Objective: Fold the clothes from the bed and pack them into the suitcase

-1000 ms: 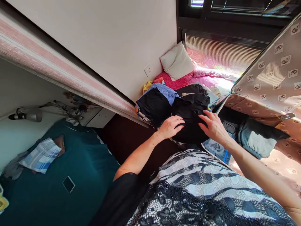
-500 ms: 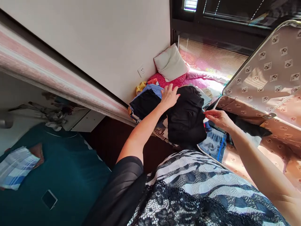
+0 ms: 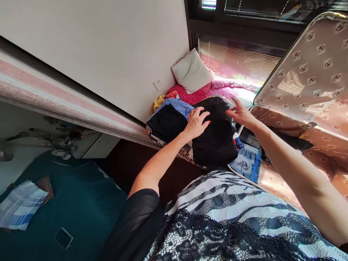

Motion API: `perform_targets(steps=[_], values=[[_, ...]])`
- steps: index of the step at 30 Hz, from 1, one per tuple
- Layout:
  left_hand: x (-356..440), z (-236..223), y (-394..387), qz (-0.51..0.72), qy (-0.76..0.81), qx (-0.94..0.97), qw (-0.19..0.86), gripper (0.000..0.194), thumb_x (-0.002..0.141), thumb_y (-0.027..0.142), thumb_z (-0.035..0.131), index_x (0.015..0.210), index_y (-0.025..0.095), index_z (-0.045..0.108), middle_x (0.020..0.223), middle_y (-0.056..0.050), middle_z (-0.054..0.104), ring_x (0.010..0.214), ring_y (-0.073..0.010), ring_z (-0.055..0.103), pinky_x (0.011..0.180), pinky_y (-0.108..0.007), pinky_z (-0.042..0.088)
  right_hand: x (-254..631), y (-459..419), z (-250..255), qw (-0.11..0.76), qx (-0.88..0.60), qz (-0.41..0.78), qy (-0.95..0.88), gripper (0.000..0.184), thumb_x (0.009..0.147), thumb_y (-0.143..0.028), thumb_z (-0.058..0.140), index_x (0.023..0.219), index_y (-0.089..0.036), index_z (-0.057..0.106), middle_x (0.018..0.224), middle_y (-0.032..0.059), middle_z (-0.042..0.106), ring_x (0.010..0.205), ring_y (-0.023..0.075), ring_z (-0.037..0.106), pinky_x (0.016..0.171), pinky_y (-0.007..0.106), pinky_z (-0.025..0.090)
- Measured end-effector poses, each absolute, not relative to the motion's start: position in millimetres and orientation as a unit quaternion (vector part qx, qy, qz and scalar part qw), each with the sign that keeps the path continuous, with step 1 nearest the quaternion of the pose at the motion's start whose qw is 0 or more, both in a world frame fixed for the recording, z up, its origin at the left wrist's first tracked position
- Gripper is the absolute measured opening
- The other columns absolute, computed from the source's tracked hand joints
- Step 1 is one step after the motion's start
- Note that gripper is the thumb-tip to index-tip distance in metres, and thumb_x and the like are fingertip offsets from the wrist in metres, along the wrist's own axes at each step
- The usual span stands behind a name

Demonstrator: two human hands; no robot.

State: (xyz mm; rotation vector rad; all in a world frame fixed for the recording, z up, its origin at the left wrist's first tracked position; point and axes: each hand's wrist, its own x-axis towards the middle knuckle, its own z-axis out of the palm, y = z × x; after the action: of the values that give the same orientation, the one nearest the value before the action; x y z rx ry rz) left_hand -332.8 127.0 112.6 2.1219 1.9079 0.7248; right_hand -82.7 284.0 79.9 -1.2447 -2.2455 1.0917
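Observation:
A folded black garment (image 3: 216, 139) lies in front of me on top of other clothes; I cannot tell its exact kind. My left hand (image 3: 196, 123) is over its left edge with the fingers spread, and whether they touch the cloth is unclear. Above the garment's upper right side is my right hand (image 3: 240, 113), fingers apart and nothing held. To the left sits another black folded piece (image 3: 167, 123) on a blue garment (image 3: 176, 105). Grey-blue shorts (image 3: 247, 162) with a bright blue stripe lie inside the suitcase, below my right hand.
The open suitcase (image 3: 301, 78) with a patterned pink lining stands at the right. A pale pillow (image 3: 191, 70) leans in the corner by the blinds. On the teal bed (image 3: 89, 210) lie a plaid pillow (image 3: 23, 204) and a phone-like device (image 3: 63, 238).
My right hand has left the garment's right edge and moved up and away from it. My left hand has shifted slightly down, and the black garment looks flatter.

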Motion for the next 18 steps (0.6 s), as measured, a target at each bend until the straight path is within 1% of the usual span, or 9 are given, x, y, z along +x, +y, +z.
perform_targets(steps=[2,4,5,7,10,11,13,16,18], values=[[-329,105,95,0.267,0.596,0.749,0.109,0.019,0.104,0.029,0.07,0.119,0.021,0.08,0.13,-0.013,0.064,0.121,-0.0282,0.059,0.109,-0.047,0.053,-56,263,66,0.153,-0.41,0.391,-0.81,0.074,0.089,-0.06,0.081,0.146,-0.016,0.065,0.086,0.0065,0.076,0.069,0.022,0.071,0.066,0.035,0.058],[-321,96,65,0.262,0.556,0.779,0.125,0.016,0.105,0.031,0.07,0.105,0.02,0.082,0.117,-0.011,0.066,0.11,-0.0249,0.06,0.101,-0.041,0.054,-33,241,57,0.139,-0.395,0.389,-0.821,0.062,0.086,-0.058,0.084,0.132,-0.018,0.071,0.078,0.005,0.073,0.065,0.0215,0.069,0.061,0.035,0.055],[-316,91,54,0.249,0.54,0.794,0.131,0.016,0.104,0.031,0.071,0.103,0.02,0.082,0.112,-0.01,0.066,0.106,-0.0239,0.06,0.098,-0.039,0.054,-24,232,55,0.137,-0.391,0.389,-0.823,0.059,0.086,-0.055,0.084,0.13,-0.019,0.071,0.079,0.0055,0.074,0.064,0.0208,0.068,0.06,0.035,0.055],[-306,86,43,0.21,0.516,0.819,0.139,0.015,0.104,0.028,0.07,0.109,0.02,0.082,0.108,-0.009,0.067,0.103,-0.023,0.061,0.096,-0.037,0.053,-16,219,57,0.131,-0.376,0.402,-0.824,0.059,0.086,-0.048,0.081,0.135,-0.018,0.069,0.087,0.0075,0.076,0.064,0.0193,0.067,0.059,0.034,0.055],[-296,86,52,0.157,0.515,0.831,0.141,0.031,0.106,0.018,0.063,0.133,0.023,0.078,0.11,-0.009,0.068,0.105,-0.0225,0.063,0.096,-0.037,0.052,-21,213,67,0.131,-0.327,0.414,-0.839,0.062,0.087,-0.039,0.073,0.146,-0.018,0.068,0.1,0.0086,0.075,0.067,0.0177,0.066,0.062,0.034,0.057],[-294,87,60,0.145,0.516,0.833,0.141,0.036,0.106,0.017,0.062,0.139,0.025,0.075,0.114,-0.01,0.068,0.107,-0.0228,0.063,0.097,-0.036,0.052,-25,214,71,0.135,-0.311,0.402,-0.85,0.059,0.087,-0.037,0.07,0.144,-0.019,0.07,0.1,0.0085,0.073,0.069,0.0178,0.066,0.065,0.035,0.058],[-291,92,80,0.127,0.504,0.843,0.14,0.04,0.104,0.017,0.066,0.142,0.026,0.074,0.123,-0.011,0.067,0.113,-0.0247,0.063,0.099,-0.037,0.052,-32,214,78,0.146,-0.286,0.364,-0.874,0.046,0.088,-0.035,0.068,0.129,-0.019,0.08,0.094,0.0083,0.07,0.073,0.0192,0.066,0.073,0.037,0.059],[-287,96,106,0.115,0.476,0.858,0.157,0.023,0.101,0.02,0.072,0.121,0.022,0.082,0.126,-0.014,0.065,0.116,-0.0277,0.063,0.1,-0.039,0.052,-39,213,85,0.171,-0.277,0.329,-0.886,0.029,0.092,-0.037,0.065,0.102,-0.021,0.086,0.087,0.0087,0.067,0.078,0.0208,0.066,0.078,0.037,0.058],[-287,97,118,0.135,0.467,0.855,0.182,0.015,0.103,0.02,0.068,0.104,0.019,0.083,0.117,-0.013,0.066,0.111,-0.0265,0.065,0.098,-0.039,0.053,-41,211,89,0.2,-0.287,0.33,-0.877,0.029,0.095,-0.039,0.062,0.098,-0.021,0.086,0.087,0.0083,0.067,0.078,0.0199,0.065,0.076,0.035,0.056]])
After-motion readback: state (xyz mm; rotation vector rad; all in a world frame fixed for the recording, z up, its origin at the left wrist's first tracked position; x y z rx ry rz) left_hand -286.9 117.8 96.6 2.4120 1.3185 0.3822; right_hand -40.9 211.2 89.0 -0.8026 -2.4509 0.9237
